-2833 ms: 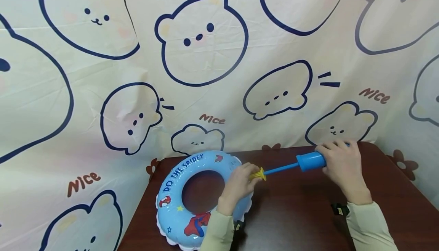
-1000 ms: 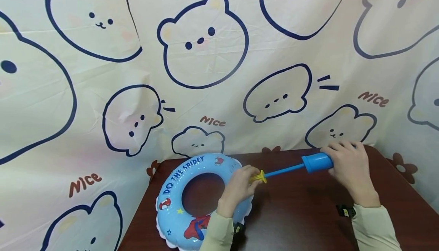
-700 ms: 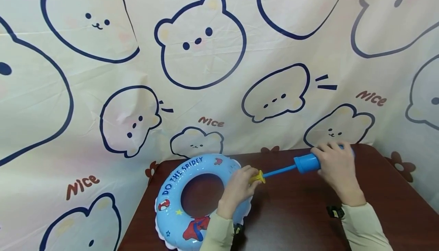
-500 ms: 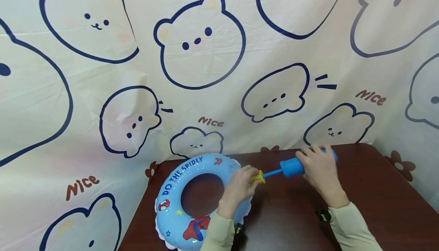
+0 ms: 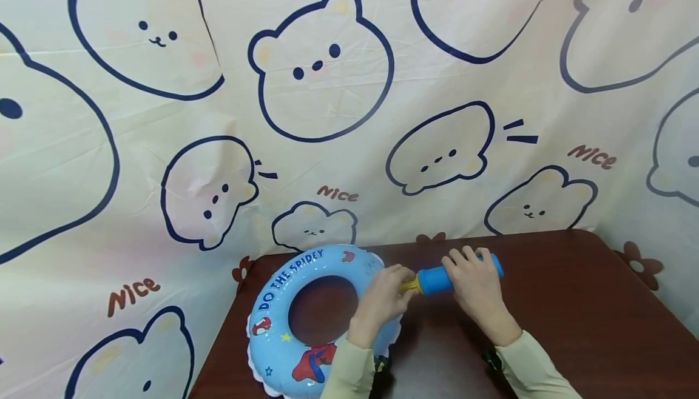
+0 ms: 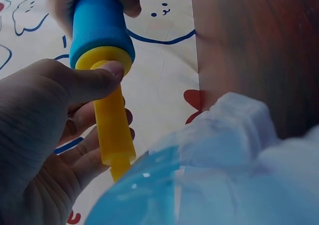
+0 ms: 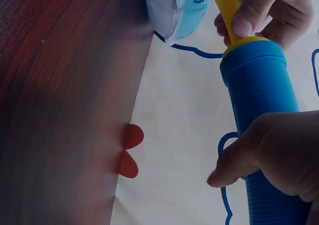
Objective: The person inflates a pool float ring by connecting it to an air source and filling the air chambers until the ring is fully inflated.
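A light-blue inflated swim ring (image 5: 271,311) with printed lettering lies on the table. Over its right side, my left hand (image 5: 380,302) pinches the yellow nozzle (image 6: 112,120) of a hand pump, thumb against the flange. The nozzle's tip reaches to the ring in the left wrist view; the exact joint is hidden. My right hand (image 5: 476,287) grips the pump's blue barrel (image 5: 434,280), fingers wrapped over it. The barrel now sits right against the yellow flange, and no rod shows between them. In the right wrist view the barrel (image 7: 261,85) appears ribbed lower down.
The dark brown wooden table (image 5: 590,302) extends to the right of the hands. Behind it hangs a pale cloth (image 5: 437,96) printed with cartoon bears, meeting the table's back edge.
After drawing slightly right, my right hand has pushed the blue barrel left along its rod to the yellow flange, covering the rod. My left hand and the swim ring stay in place.
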The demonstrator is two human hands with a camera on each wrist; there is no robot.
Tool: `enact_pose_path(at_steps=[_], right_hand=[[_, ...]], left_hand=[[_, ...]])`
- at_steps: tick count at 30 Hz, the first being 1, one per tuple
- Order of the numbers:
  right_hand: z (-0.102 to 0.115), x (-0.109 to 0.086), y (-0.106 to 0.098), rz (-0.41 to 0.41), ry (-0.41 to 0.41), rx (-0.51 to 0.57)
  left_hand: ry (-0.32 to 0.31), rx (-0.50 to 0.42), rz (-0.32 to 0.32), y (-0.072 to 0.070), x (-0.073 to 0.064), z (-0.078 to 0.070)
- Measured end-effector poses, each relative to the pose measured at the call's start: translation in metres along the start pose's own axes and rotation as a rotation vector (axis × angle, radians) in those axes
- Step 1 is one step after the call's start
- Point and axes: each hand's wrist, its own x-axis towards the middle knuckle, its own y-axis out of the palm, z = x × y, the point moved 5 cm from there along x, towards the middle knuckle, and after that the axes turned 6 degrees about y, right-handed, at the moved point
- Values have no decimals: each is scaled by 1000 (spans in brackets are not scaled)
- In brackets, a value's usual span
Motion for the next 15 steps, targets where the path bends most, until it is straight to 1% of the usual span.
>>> enact_pose_path(at_steps=[3,6,10,15], right_hand=[[-10,-1,-1,34,23,9],[-25,1,-5,32,46,37],[-52,3,-15,20,72,66],[-87,0,-29,8,105,67]], left_hand=[[-4,-14,6,0,2,-1],[-7,-44,4,-1,0,1],[-8,-70,-4,-1,1,3],[1,-67,-4,-2,1,4]])
